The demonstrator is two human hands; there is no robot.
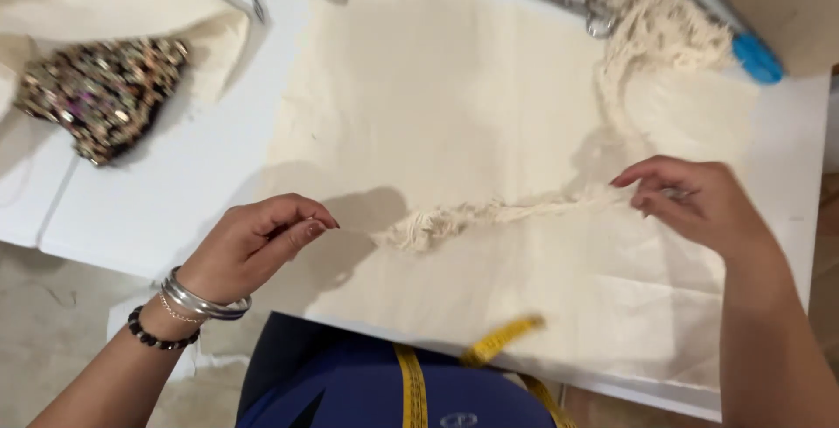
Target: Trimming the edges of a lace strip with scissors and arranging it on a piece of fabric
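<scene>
White worktable (175,183), cream cloth (454,113) spread. Fringe cord (489,214) lies between hands: right hand (690,201) pinches its end; left hand (262,240) fingertips pinched, just short of frayed tip. Likely soft, light, limp; best gripped at ends.

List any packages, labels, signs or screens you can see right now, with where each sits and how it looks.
No screens, signs or labels in view.
Cardboard box: top right corner of the table, brown, flat-sided, cut off by the frame.
Tape measure: yellow strip with dark markings, draped over the near table edge and down the person's front.
Cream cord: no package, stretched across the cloth toward the left hand, its other end at the right hand.
</scene>
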